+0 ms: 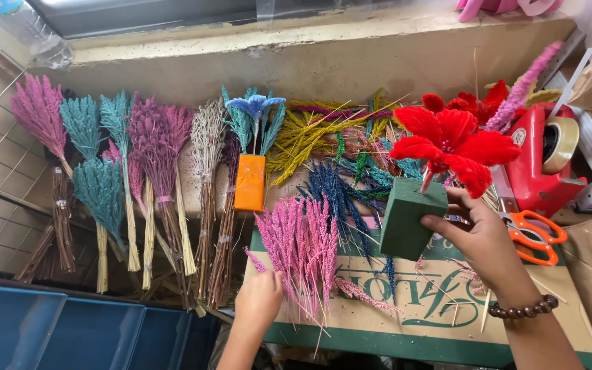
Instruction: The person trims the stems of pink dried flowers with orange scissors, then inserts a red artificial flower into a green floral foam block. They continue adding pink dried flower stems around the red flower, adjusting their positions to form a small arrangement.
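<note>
Your right hand (482,241) grips a dark green foam block (411,218), fingers wrapped round its right side and thumb under it, so the block hangs tilted above the table rather than resting on it. A red flower (450,144) stands stuck into the block's top, at twelve o'clock from your hand; holding the block from the side and below keeps its top face free and the bloom clear of your fingers.

At nine o'clock from the block, your left hand (260,299) closes on the stem ends of a pink dried grass bundle (301,248), which fans upward from your grasp over the green-printed cardboard box (447,322). Gripping low at the stems leaves the feathery heads untouched.

Further out, at ten o'clock from the block, an orange foam block (250,181) lies with blue and teal stems set in it. Dark blue sprigs (337,195) and yellow grasses (306,140) lie loose between the two blocks. Bundles of purple, teal and natural grasses (125,171) lie in a row at the far left. At three o'clock sit orange-handled scissors (536,236) and a red tape dispenser (539,161), near your right hand.
</note>
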